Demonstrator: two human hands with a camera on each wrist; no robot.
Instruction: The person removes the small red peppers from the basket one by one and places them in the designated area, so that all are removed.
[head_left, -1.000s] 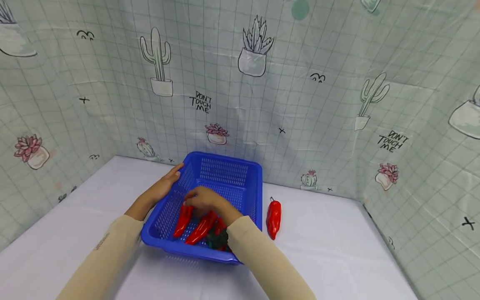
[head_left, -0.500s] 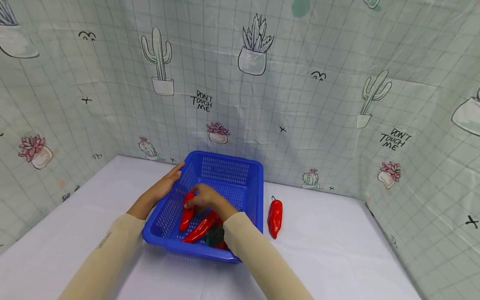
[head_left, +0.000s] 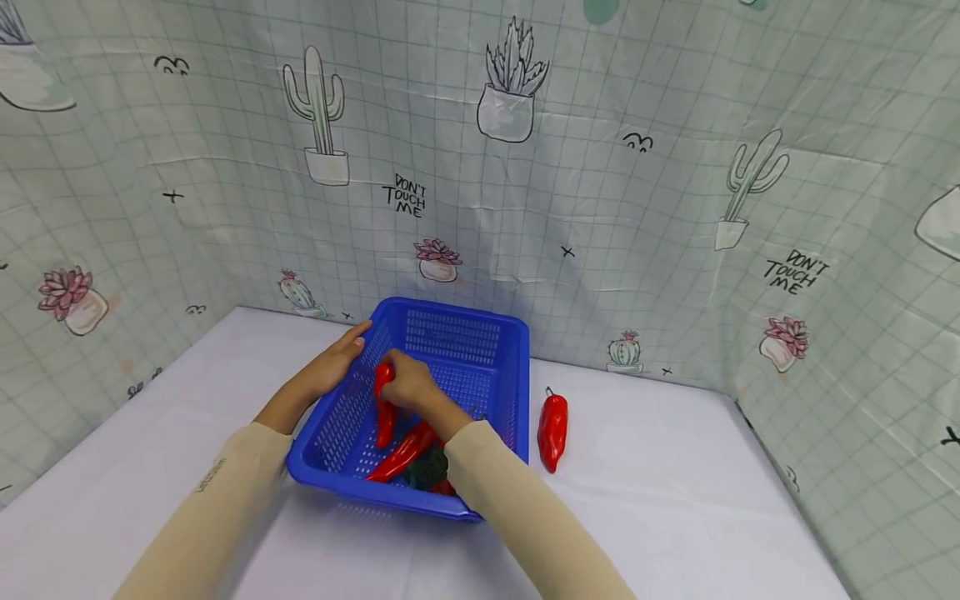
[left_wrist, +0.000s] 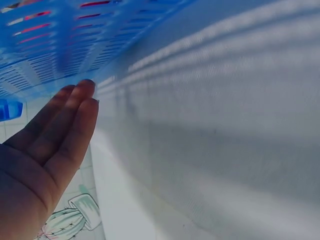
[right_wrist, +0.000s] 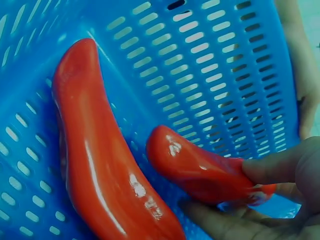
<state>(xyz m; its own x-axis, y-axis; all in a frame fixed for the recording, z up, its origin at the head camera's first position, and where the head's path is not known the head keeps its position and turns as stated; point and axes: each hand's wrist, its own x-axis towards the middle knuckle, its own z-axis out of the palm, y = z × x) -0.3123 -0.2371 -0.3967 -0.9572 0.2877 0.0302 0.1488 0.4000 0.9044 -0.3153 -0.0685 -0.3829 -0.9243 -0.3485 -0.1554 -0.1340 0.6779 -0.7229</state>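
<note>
A blue plastic basket point(head_left: 386, 497) with slotted walls stands on the table. Inside it my right hand point(head_left: 410, 385) grips one red pepper point(head_left: 385, 417) near its upper end, thumb and fingers on either side in the right wrist view, where that pepper point(right_wrist: 200, 167) slants beside the slotted wall. A second, larger red pepper point(right_wrist: 100, 150) lies on the basket floor. My left hand point(head_left: 330, 371) rests against the basket's left side; the left wrist view has its straight fingers point(left_wrist: 75, 130) along the outside of the wall.
Dark green broccoli point(head_left: 427, 469) and more red pepper pieces lie at the basket's near end, partly under my right sleeve point(head_left: 525, 508). Another red pepper point(head_left: 552, 432) lies on the white table point(head_left: 660, 483) right of the basket. A cactus-print cloth point(head_left: 600, 192) hangs behind.
My right hand has taken a firmer hold of the left pepper and shifted it away from me, toward the basket's far end. The left hand stays at the basket's side.
</note>
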